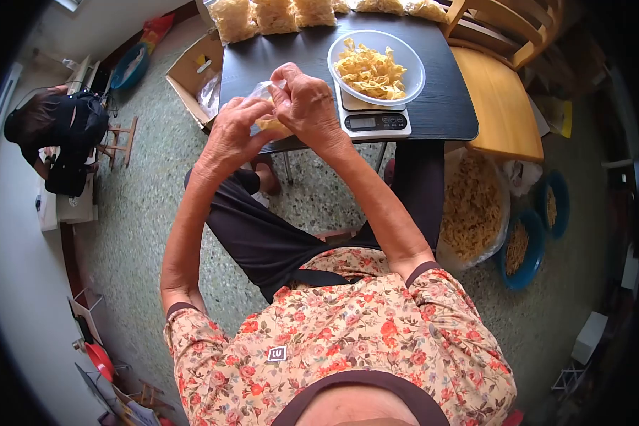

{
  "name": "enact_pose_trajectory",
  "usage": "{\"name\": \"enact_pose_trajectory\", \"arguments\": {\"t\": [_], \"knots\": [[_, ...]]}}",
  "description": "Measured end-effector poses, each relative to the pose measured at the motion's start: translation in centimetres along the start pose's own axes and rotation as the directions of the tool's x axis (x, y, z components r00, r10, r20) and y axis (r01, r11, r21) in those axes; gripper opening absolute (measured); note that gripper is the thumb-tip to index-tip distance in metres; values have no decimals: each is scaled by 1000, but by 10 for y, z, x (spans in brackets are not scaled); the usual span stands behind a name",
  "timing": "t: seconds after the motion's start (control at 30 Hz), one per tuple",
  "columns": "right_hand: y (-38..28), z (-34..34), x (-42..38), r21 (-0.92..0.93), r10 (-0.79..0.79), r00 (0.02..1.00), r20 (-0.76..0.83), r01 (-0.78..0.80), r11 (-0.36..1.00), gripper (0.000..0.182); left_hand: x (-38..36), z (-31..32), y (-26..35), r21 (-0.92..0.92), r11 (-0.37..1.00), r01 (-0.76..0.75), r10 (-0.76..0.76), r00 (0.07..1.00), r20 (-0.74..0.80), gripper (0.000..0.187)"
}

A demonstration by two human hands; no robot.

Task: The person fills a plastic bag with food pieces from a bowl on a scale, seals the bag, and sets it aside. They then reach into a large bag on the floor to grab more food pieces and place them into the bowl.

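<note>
Plastic bag [260, 90], clamped in left grip [238, 129] and right grip [307, 105], is near the table [444, 103] edge, well short of filled bags [275, 15].

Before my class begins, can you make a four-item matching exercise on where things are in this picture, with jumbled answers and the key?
Column 1
1. Digital scale
2. Wooden chair
3. Cardboard box
4. Small plastic bag

Column 2
A. By the right side of the dark table
B. Between the left hand and the right hand
C. Under the plastic bowl
D. By the left side of the dark table

Right pairs: 1-C, 2-A, 3-D, 4-B
</note>
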State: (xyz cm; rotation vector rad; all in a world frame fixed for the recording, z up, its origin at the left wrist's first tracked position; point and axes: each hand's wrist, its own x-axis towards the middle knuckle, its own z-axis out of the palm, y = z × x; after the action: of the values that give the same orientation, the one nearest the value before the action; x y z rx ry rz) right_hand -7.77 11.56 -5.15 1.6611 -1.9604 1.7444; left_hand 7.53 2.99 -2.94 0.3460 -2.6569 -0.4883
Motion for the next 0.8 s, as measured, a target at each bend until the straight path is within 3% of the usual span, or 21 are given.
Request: {"name": "enact_pose_trajectory", "arguments": {"t": [0.1, 0.13, 0.2, 0.3, 0.37, 0.53, 0.6, 0.7, 0.77, 0.8], "knots": [[-8, -9, 0, 56, 55, 998, -1, -55, 997, 21, 5, -18, 3, -66, 998, 4, -3, 1000, 10, 15], [-12, -12, 0, 111, 106, 994, 7, -106, 988, 23, 5, -24, 9, -86, 993, 81, -80, 997, 10, 11], [-12, -15, -2, 208, 144, 989, 20, -145, 967, 25, 6, -29, 10, -114, 990, 87, -90, 996, -26, 10], [-6, -17, -5, 212, 85, 996, 24, -89, 973, 17, 7, -30, 8, -91, 993, 69, -75, 995, -64, 10], [-7, -24, -7, 269, 172, 978, 118, -198, 943, 15, 7, -36, 11, -151, 983, 107, -118, 991, -69, 12], [-18, -56, -14, 321, 186, 952, 244, -260, 911, 21, 5, -49, 30, -249, 965, 89, -105, 993, -53, 11], [-28, -74, -19, 270, -10, 959, 285, -71, 960, 24, 6, -51, 42, -234, 972, 40, -55, 997, -57, 12], [-40, -98, -28, 228, -85, 951, 297, 15, 974, 26, 11, -52, 65, -231, 966, -114, 88, 989, -120, 11], [-34, -107, -34, 191, -209, 941, 267, 161, 968, 28, 13, -49, 80, -263, 957, -119, 93, 990, -107, 11], [-37, -114, -34, 181, -208, 942, 264, 163, 970, 28, 14, -49, 87, -284, 953, -104, 80, 992, -95, 11]]}}
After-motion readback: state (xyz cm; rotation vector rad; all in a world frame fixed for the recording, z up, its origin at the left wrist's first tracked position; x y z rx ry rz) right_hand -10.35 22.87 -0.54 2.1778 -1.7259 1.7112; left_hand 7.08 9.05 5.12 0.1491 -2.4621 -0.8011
